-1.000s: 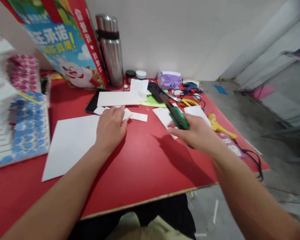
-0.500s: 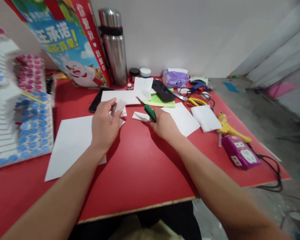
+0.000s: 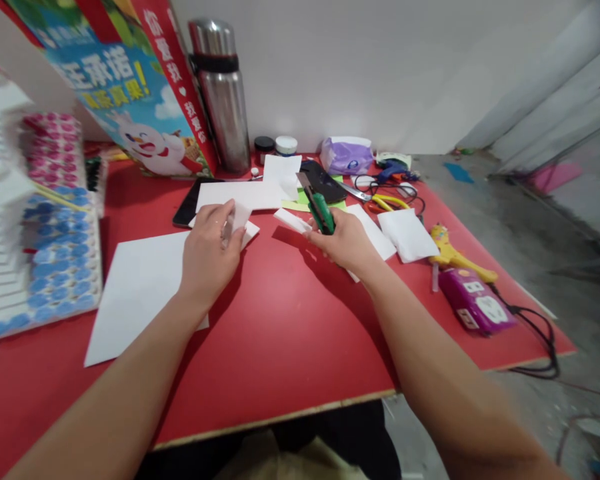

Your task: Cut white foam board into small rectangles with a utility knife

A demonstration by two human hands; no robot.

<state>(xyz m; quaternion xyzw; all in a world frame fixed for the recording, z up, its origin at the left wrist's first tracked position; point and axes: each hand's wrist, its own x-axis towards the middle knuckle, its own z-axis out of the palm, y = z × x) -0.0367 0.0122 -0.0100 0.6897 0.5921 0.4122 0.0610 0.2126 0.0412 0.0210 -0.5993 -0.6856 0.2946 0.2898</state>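
Note:
My left hand [image 3: 213, 248] is closed on a small piece of white paper [image 3: 242, 213], its fingers curled and the thumb near the paper's lower edge. My right hand [image 3: 344, 241] grips a green utility knife [image 3: 321, 211] with its blade pointing up and away to the left. That same hand also pinches a narrow white paper strip [image 3: 293, 221], lifted above the table over its shadow. A large white sheet [image 3: 137, 287] lies partly under my left forearm. Behind the hands rests a wide white paper piece [image 3: 250, 195].
On the red table [image 3: 280, 340] stand a steel thermos [image 3: 225, 107] and a printed box [image 3: 130, 100] at the back. Stacked white pieces with blue ends [image 3: 63, 267] fill the left. Scissors [image 3: 355, 192], a yellow glue gun [image 3: 455, 257] and a purple corded box [image 3: 475, 301] lie rightward.
My right hand has moved right and lifted the white strip off the table, tilting the knife more upright. My left hand stays nearly in place with its paper.

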